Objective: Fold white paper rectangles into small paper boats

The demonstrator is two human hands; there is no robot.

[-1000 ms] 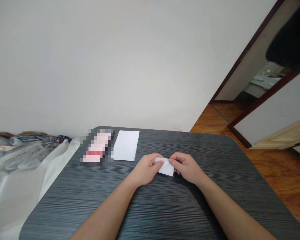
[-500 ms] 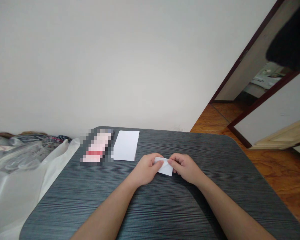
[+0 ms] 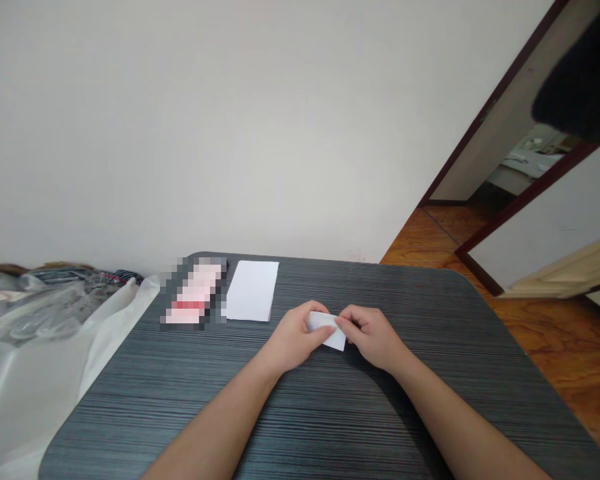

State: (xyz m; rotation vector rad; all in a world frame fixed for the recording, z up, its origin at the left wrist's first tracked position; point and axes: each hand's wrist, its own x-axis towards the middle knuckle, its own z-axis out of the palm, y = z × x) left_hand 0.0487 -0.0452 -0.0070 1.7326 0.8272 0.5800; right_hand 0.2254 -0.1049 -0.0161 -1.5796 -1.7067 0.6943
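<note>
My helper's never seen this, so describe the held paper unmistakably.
Find the dark table, then the left hand and right hand above it. The paper is small, white and held by both, unlike the larger white rectangle lying farther left.

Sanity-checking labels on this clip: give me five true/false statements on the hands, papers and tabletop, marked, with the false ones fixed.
1. The left hand and right hand both hold the small white paper. True.
2. The larger white paper lies on the tabletop. True.
3. The larger white paper is to the right of both hands. False: it is to their left.
4. The pixelated item is left of the larger white paper. True.
5. The tabletop is white. False: it is dark, with fine streaks.
</note>
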